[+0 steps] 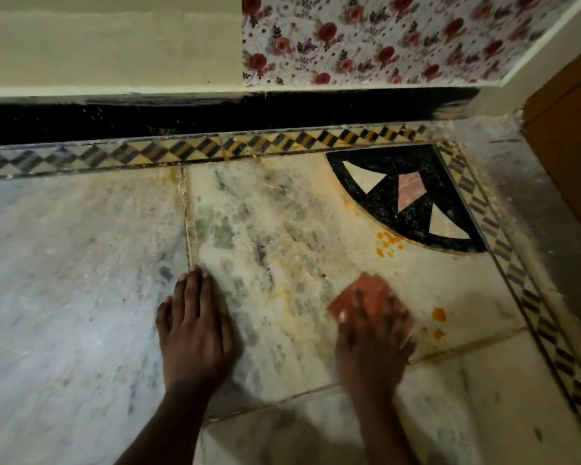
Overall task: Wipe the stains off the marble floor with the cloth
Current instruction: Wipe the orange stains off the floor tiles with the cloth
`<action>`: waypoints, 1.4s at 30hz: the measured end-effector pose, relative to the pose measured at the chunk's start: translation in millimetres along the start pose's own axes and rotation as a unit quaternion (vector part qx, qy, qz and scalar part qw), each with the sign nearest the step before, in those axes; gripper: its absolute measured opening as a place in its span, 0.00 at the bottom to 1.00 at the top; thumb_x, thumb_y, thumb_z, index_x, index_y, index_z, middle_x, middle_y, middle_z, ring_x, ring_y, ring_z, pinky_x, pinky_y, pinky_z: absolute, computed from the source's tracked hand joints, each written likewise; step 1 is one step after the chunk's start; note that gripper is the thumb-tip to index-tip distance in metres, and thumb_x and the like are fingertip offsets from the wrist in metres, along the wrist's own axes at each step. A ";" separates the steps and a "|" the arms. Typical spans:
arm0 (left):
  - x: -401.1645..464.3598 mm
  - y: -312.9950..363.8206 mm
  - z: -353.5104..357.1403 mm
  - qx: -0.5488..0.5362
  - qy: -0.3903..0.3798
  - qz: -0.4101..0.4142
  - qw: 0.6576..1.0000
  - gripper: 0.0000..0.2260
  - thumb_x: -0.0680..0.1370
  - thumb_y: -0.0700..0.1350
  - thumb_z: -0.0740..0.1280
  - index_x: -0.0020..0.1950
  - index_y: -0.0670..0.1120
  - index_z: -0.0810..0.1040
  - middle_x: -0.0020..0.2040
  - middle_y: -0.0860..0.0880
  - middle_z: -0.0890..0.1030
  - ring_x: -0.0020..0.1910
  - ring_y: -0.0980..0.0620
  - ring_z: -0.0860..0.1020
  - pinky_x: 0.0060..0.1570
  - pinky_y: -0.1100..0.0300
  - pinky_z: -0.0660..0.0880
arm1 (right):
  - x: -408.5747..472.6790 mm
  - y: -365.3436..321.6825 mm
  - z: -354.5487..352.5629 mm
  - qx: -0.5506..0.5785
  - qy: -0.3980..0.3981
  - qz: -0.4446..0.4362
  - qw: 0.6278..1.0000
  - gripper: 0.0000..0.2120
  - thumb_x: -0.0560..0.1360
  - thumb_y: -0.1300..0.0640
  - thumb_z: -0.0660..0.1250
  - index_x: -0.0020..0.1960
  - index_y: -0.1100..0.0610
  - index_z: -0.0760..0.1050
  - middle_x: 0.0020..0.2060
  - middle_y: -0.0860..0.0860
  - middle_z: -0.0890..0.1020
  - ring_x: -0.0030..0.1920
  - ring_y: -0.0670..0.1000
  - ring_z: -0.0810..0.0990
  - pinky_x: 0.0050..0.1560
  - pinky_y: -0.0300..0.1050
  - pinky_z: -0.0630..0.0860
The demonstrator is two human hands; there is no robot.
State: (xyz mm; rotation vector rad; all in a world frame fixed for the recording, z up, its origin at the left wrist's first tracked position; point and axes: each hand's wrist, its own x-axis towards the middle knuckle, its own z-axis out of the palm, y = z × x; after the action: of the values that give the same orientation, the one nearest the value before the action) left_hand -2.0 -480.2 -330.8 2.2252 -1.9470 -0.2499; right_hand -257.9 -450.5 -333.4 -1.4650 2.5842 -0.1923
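A white and grey marble floor [81, 263] fills the view. Orange stains [388, 243] lie beside the black corner inlay, and more orange spots [438, 315] sit to the right of the cloth. My right hand [373, 333] presses flat on a small reddish-orange cloth [369, 290], blurred by motion, on the floor. My left hand [195, 327] rests flat on the marble with nothing in it, fingers together, next to a tile joint. Faint yellowish smears [282, 263] spread across the slab between the hands.
A black skirting strip [215, 112] and a checkered border [215, 147] run along the wall ahead. A black fan-shaped inlay [413, 199] fills the corner. Floral wallpaper [383, 35] covers the wall; a brown wooden panel [571, 135] stands at right.
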 end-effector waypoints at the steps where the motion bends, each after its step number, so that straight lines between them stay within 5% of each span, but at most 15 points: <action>1: 0.3 0.2 0.7 0.000 0.000 0.000 1.000 0.32 0.80 0.53 0.56 0.84 0.43 0.60 0.85 0.43 0.60 0.84 0.43 0.59 0.79 0.41 0.57 | 24.6 -10.7 -0.5 0.014 -0.008 0.046 0.999 0.29 0.82 0.33 0.46 0.83 0.32 0.55 0.86 0.54 0.50 0.85 0.63 0.48 0.80 0.70 0.47; 4: 0.2 1.2 0.6 -0.005 -0.001 0.000 1.000 0.32 0.80 0.54 0.55 0.84 0.44 0.60 0.85 0.45 0.59 0.84 0.44 0.58 0.80 0.42 0.56 | 70.0 -65.9 1.4 0.020 -0.067 0.032 0.997 0.28 0.84 0.33 0.45 0.84 0.32 0.47 0.86 0.54 0.40 0.85 0.63 0.38 0.82 0.68 0.36; 8: -1.2 1.3 -2.1 -0.006 -0.006 0.006 1.000 0.32 0.81 0.54 0.54 0.84 0.43 0.60 0.85 0.44 0.60 0.84 0.43 0.58 0.79 0.41 0.57 | 2.7 -67.0 5.9 -0.009 -0.033 -0.200 0.979 0.26 0.84 0.34 0.50 0.81 0.29 0.56 0.87 0.51 0.50 0.86 0.60 0.45 0.82 0.68 0.47; 10: -1.3 1.5 -2.5 -0.011 -0.004 0.004 1.000 0.32 0.81 0.54 0.54 0.84 0.43 0.61 0.85 0.44 0.60 0.84 0.43 0.59 0.79 0.41 0.57 | -28.3 -30.9 -0.8 -0.024 -0.058 -0.234 0.970 0.25 0.84 0.32 0.47 0.80 0.25 0.52 0.87 0.47 0.49 0.86 0.56 0.45 0.82 0.66 0.49; 13: -0.1 0.3 -2.6 -0.017 -0.002 0.003 1.000 0.32 0.81 0.54 0.54 0.84 0.43 0.60 0.85 0.44 0.59 0.84 0.43 0.58 0.79 0.42 0.56 | 11.2 -0.2 -4.5 -0.040 -0.050 -0.145 0.987 0.25 0.82 0.32 0.44 0.79 0.24 0.48 0.86 0.48 0.46 0.86 0.61 0.46 0.81 0.71 0.50; 17: -1.3 -0.9 -1.8 -0.004 -0.008 0.002 1.000 0.32 0.82 0.54 0.54 0.84 0.43 0.59 0.85 0.44 0.58 0.85 0.44 0.57 0.80 0.42 0.55 | 82.6 -65.1 4.2 0.025 -0.051 -0.003 0.998 0.26 0.84 0.32 0.45 0.82 0.30 0.54 0.87 0.52 0.43 0.85 0.61 0.41 0.82 0.67 0.40; 20: 0.1 -0.6 -3.9 -0.001 -0.009 0.005 1.000 0.32 0.82 0.53 0.55 0.84 0.43 0.59 0.85 0.43 0.58 0.84 0.43 0.57 0.80 0.41 0.55 | 45.2 -100.3 11.7 -0.001 -0.075 -0.157 0.985 0.26 0.84 0.31 0.43 0.81 0.28 0.50 0.86 0.50 0.39 0.85 0.60 0.36 0.82 0.66 0.34; 23: -0.8 1.9 -2.9 0.003 -0.011 0.002 1.000 0.32 0.81 0.53 0.55 0.84 0.43 0.60 0.85 0.43 0.59 0.84 0.43 0.58 0.79 0.41 0.57 | -35.1 -56.5 6.6 -0.023 -0.070 -0.272 0.960 0.25 0.83 0.30 0.46 0.79 0.24 0.52 0.86 0.46 0.46 0.86 0.55 0.41 0.82 0.66 0.45; 27: 1.0 -0.3 0.0 0.003 -0.021 0.003 1.000 0.32 0.82 0.55 0.54 0.85 0.44 0.57 0.86 0.44 0.57 0.85 0.44 0.55 0.80 0.43 0.53 | -28.5 21.8 -7.9 -0.048 -0.077 -0.142 0.986 0.25 0.82 0.31 0.46 0.77 0.21 0.46 0.87 0.47 0.50 0.86 0.58 0.47 0.79 0.73 0.53; 31: -0.1 0.1 -1.2 -0.002 -0.014 0.004 1.000 0.32 0.81 0.55 0.54 0.85 0.44 0.58 0.86 0.44 0.57 0.85 0.44 0.55 0.80 0.43 0.53 | 48.6 -23.8 -2.5 0.003 -0.039 0.010 0.999 0.28 0.82 0.32 0.44 0.82 0.29 0.52 0.87 0.53 0.46 0.85 0.63 0.43 0.81 0.72 0.44; 35: 1.5 -0.2 -2.3 0.006 -0.013 0.002 1.000 0.32 0.82 0.54 0.55 0.84 0.44 0.59 0.85 0.43 0.59 0.84 0.44 0.56 0.80 0.42 0.55 | 19.6 -78.8 10.6 -0.019 -0.042 -0.171 0.984 0.26 0.84 0.34 0.49 0.81 0.30 0.56 0.87 0.53 0.48 0.86 0.63 0.44 0.82 0.68 0.45; 39: 2.2 1.8 -6.5 -0.002 0.007 0.000 1.000 0.32 0.80 0.52 0.58 0.83 0.42 0.62 0.84 0.43 0.63 0.83 0.42 0.60 0.77 0.41 0.58 | -71.8 -5.3 4.0 -0.050 -0.033 -0.353 0.934 0.27 0.82 0.32 0.57 0.80 0.27 0.57 0.86 0.50 0.55 0.86 0.59 0.52 0.79 0.64 0.60; 42: -1.2 3.9 -6.2 -0.002 -0.005 0.005 1.000 0.31 0.81 0.53 0.57 0.83 0.43 0.61 0.84 0.43 0.61 0.83 0.43 0.58 0.78 0.42 0.57 | -41.8 62.2 -13.0 -0.080 -0.064 -0.287 0.952 0.26 0.83 0.32 0.49 0.81 0.27 0.54 0.86 0.51 0.54 0.85 0.61 0.52 0.76 0.67 0.64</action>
State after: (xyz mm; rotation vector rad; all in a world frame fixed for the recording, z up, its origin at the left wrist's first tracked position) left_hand -4.4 -479.3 -323.8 2.2152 -1.9620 -0.2639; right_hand -291.6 -382.4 -329.3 -2.1780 2.0472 0.0473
